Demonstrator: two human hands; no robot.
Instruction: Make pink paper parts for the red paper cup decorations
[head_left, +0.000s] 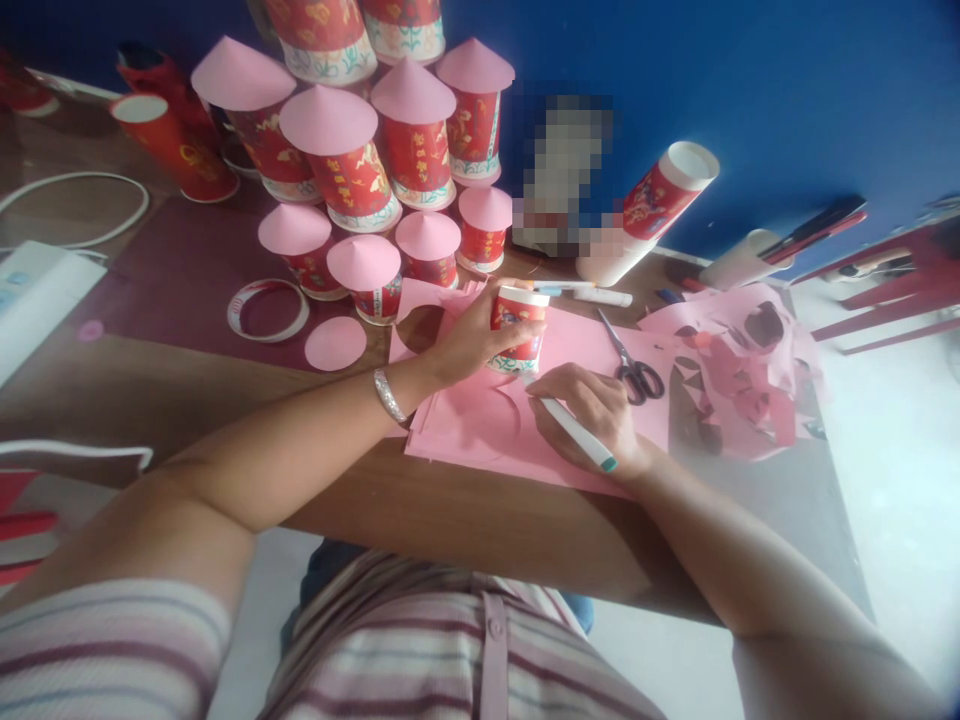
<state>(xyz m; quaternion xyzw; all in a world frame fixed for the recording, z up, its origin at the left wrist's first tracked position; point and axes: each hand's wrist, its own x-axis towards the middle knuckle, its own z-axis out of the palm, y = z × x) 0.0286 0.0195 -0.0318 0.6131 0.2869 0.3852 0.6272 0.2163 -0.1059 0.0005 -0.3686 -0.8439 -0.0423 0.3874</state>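
Note:
My left hand (474,338) is wrapped round a small red paper cup (517,310) with a white bottom band that bears green curly lines. In my right hand (592,415) is a white marker pen (576,432) with a green end, its tip close to the lower band of the cup. Whether the tip touches the cup I cannot tell. Under both hands lie stacked pink paper sheets (457,425). Black-handled scissors (637,370) rest on the paper to the right of the cup.
Several red cups with pink cone tops (330,120) stand at the back left. Nearer are a cardboard ring (268,310) and a pink paper disc (335,343). Cut pink scraps (750,370) lie at the right. A red-and-white tube (667,190) leans near the blue wall (787,90).

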